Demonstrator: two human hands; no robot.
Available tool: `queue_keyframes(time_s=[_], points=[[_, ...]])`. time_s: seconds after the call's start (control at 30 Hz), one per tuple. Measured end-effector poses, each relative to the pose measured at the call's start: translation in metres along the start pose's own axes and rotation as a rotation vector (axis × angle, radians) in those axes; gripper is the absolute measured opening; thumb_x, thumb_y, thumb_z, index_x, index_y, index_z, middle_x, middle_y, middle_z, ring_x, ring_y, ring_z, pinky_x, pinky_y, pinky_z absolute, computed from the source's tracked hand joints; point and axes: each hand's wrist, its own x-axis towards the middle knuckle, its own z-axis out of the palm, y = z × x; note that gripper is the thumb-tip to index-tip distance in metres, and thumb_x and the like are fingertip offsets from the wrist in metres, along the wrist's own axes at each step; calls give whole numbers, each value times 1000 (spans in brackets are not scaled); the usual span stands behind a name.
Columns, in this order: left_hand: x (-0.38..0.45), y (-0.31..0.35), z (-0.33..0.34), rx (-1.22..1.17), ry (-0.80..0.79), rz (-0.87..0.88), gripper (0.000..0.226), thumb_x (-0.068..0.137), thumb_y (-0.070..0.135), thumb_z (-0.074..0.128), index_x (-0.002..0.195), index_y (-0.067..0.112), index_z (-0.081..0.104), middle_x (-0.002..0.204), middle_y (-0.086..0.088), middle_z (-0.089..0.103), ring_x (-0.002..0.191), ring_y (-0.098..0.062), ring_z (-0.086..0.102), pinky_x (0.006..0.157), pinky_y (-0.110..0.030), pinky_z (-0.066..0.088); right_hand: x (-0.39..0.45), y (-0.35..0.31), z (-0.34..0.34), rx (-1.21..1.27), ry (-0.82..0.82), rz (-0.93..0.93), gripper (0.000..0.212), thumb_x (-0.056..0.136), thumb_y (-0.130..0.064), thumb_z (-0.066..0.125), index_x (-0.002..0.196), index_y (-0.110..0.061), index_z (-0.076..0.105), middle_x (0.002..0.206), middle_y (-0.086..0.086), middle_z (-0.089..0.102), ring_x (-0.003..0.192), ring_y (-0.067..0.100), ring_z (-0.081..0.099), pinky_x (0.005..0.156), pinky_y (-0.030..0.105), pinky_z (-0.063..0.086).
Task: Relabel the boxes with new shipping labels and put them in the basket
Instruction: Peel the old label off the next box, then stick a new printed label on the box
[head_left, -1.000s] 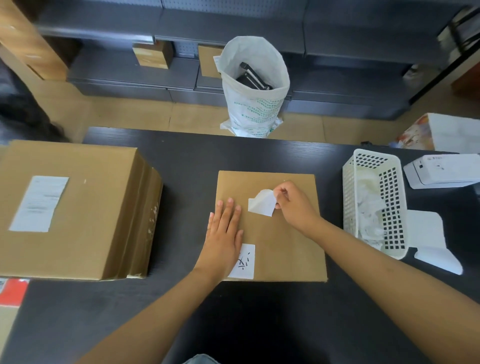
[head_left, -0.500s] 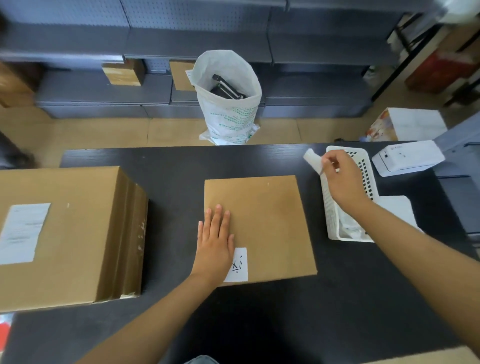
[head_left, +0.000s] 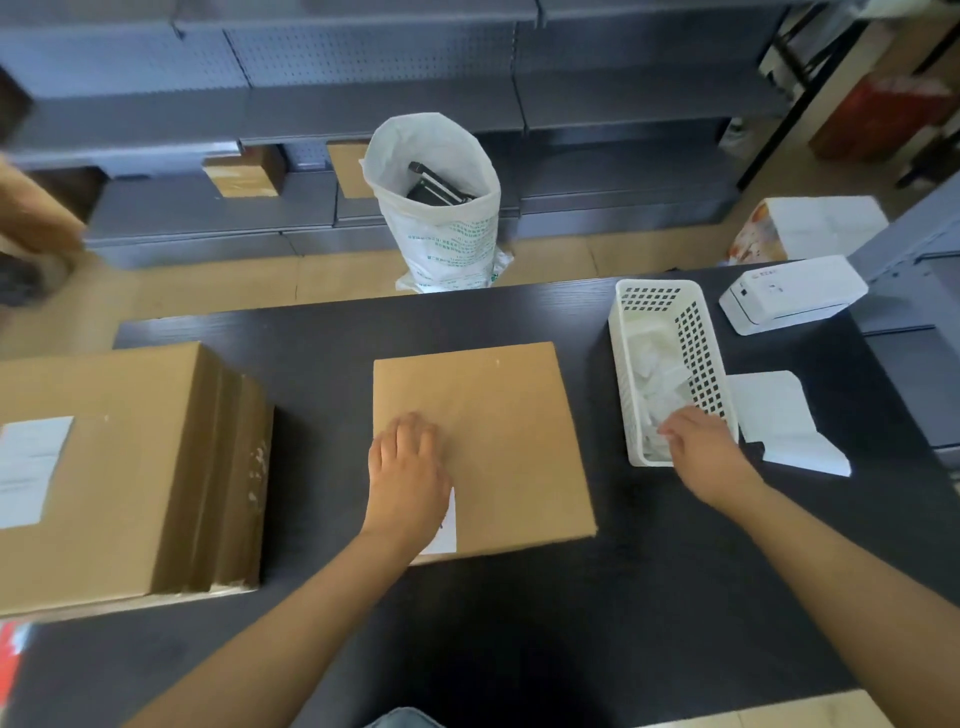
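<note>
- Soft, even daylight fills the room, brightest at the upper right; no hard glare anywhere.
- The matte black bench (head_left: 519, 322) swallows light, and its near edge falls into deep shade.
- A soft shadow lies on the bench just right of the large brown cardboard box (head_left: 130, 467).
- Wide-angle bending curves the grey metal shelving (head_left: 597, 104) (strongest toward the corners).
- Motion blur smears the far left edge and the red patch at lower left.
- The white perforated plastic basket (head_left: 701, 338) reads crisp; fine print is too soft to read.
</note>
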Motion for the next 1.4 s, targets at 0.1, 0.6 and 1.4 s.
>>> queue_keyframes(time_s=[0.1,0.6,1.4], points=[[-3,15,-2,29,-11,-6,46,90,18,38,136,13,39,147,-11,30,135,-30,29,112,-38,21,4,1,-4,-188,-84,-64,37,100,-25,34,126,-20,59,133,4,49,115,26,46,99,36,38],[36,143,-64,98,-14,156,44,94,17,38,137,13,36,139,-8,41,128,-28,38,106,-37,29,-17,10,-63,-42,144,-144,26,93,-30,49,116,-19,55,122,5,54,104,22,54,91,34,45],[59,390,-36,195,-78,370,32,95,21,41,126,13,46,124,-7,51,113,-26,50,94,-36,37,-62,244,-108,-182,19,57,31,92,-23,48,121,-14,52,121,6,52,113,25,45,94,34,39]])
